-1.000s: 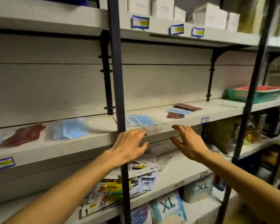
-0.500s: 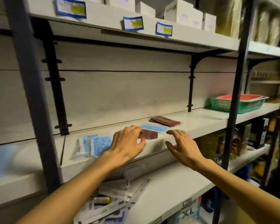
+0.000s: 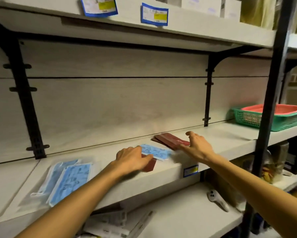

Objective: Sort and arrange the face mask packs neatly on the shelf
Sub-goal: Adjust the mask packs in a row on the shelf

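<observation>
On the middle shelf (image 3: 219,145) lie several mask packs. A clear pack of blue masks (image 3: 65,177) sits at the left. My left hand (image 3: 132,159) rests on a dark red pack (image 3: 150,165), fingers reaching the edge of a blue pack (image 3: 155,151). My right hand (image 3: 196,146) is spread open beside a stack of dark red packs (image 3: 170,140) near the back panel, thumb up, fingers blurred at the stack's front edge; contact is unclear.
A green basket (image 3: 271,120) holding a red tray stands at the shelf's right end. A black upright post (image 3: 271,93) rises at the right. Below, a white controller (image 3: 217,200) and printed packets (image 3: 113,224) lie on the lower shelf. Boxes and price labels line the top shelf.
The view has moved right and closer to the shelf. Both hands have reached forward onto it: the left now covers the single red pack, the right has come up to the red stack.
</observation>
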### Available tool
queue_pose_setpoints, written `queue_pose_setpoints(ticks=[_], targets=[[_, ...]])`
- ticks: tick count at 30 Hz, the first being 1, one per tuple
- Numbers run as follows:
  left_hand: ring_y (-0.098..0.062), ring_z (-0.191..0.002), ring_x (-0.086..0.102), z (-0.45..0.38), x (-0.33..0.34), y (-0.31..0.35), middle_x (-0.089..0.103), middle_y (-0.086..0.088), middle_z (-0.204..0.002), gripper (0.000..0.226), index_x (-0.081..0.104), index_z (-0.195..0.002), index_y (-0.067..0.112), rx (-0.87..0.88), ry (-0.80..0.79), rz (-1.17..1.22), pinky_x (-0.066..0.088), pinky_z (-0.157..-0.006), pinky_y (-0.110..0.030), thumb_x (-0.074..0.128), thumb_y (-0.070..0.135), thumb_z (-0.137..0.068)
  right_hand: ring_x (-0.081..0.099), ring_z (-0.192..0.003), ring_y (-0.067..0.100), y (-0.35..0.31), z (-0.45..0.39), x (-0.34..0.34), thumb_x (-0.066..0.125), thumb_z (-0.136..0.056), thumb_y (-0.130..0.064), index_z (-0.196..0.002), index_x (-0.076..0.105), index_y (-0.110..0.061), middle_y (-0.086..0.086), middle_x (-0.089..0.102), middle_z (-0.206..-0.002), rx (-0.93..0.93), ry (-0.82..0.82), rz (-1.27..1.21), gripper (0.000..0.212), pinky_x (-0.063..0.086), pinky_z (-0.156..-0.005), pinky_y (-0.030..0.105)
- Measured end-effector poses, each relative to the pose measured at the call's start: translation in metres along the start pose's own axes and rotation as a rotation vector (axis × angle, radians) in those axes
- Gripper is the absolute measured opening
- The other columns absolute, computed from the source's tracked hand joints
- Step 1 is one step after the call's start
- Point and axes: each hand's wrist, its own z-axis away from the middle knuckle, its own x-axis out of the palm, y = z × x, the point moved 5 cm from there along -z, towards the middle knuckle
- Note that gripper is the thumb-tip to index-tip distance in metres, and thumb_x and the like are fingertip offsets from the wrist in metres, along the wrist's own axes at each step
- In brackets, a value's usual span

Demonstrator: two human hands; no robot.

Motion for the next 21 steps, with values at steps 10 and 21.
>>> queue_pose_setpoints(ticks=[10, 21], targets=[[-0.028, -0.115, 0.056, -0.044, 0.02, -0.009, 0.062, -0.003, -0.127, 0.075, 0.05, -0.124, 0.022, -0.287, -0.033, 0.007, 0.042, -0.079, -0.037, 0.05, 0.083, -0.08, 0.053, -0.071, 0.012, 0.024, -0.1, 0.041, 0.068, -0.059, -0.084, -0.09, 0.053, -0.025, -0.006, 0.054, -0.08, 0.045, -0.332, 0.104, 0.069, 0.035, -0.052, 0.028], [-0.023, -0.133, 0.05, -0.067, 0.02, 0.005, 0.047, 0.001, -0.152, 0.08, 0.039, -0.148, 0.021, -0.344, 0.053, 0.085, 0.046, -0.1, -0.035, 0.068, 0.058, -0.083, 0.062, -0.06, 0.019, 0.05, -0.14, 0.062, 0.092, -0.054, -0.035, -0.093, 0.072, -0.008, 0.006, 0.072, -0.077, 0.066, -0.475, -0.346, 0.052, 0.047, -0.052, 0.023]])
